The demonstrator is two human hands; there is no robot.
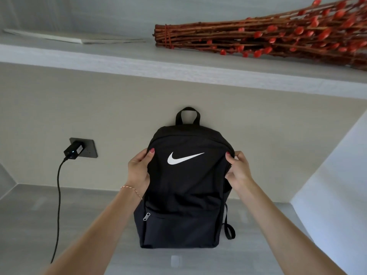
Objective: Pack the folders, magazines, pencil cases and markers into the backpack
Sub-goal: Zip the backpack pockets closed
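A black backpack (184,191) with a white swoosh logo stands upright on the grey desk (29,225), its top handle against the beige wall. My left hand (139,171) grips its left side, thumb on the front panel. On the right side my right hand (238,169) pinches the fabric by the zipper edge. The main zip and front pocket zip look closed. No folders, magazines, pencil cases or markers are in view.
A black charger (73,152) sits in a wall socket at the left, its cable (58,205) hanging down onto the desk. A shelf (119,60) above carries a bundle of red-budded branches (258,38) and a flat white sheet (59,36).
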